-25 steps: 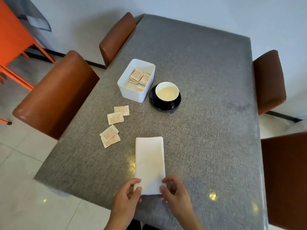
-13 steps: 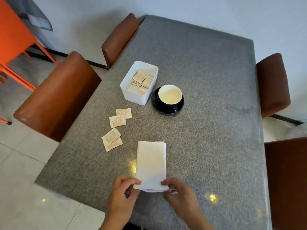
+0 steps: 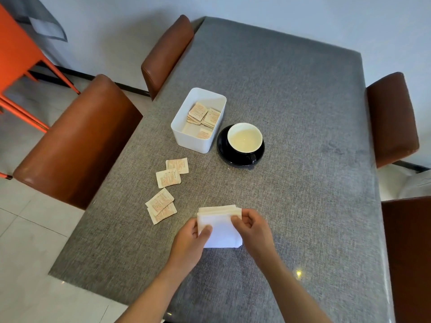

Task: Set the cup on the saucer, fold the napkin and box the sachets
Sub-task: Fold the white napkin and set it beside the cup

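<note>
The white napkin (image 3: 220, 229) lies folded over on itself on the grey table (image 3: 291, 206). My left hand (image 3: 190, 241) pinches its left corner and my right hand (image 3: 254, 229) pinches its right corner, at the far edge of the fold. A black cup with a cream inside (image 3: 245, 138) stands on a black saucer (image 3: 225, 152). Left of it is a white box (image 3: 198, 138) holding several sachets. Several more sachets (image 3: 168, 178) lie loose on the table, left of the napkin.
Brown padded chairs stand at the left (image 3: 74, 141), the far left (image 3: 165, 54) and the right (image 3: 391, 117) of the table. Another brown chair (image 3: 408, 252) is at the near right. An orange frame (image 3: 16, 57) stands on the tiled floor at far left.
Both hands lifted the napkin's near end and carried it away from me over the far end. The long napkin is now folded to about half its length.
</note>
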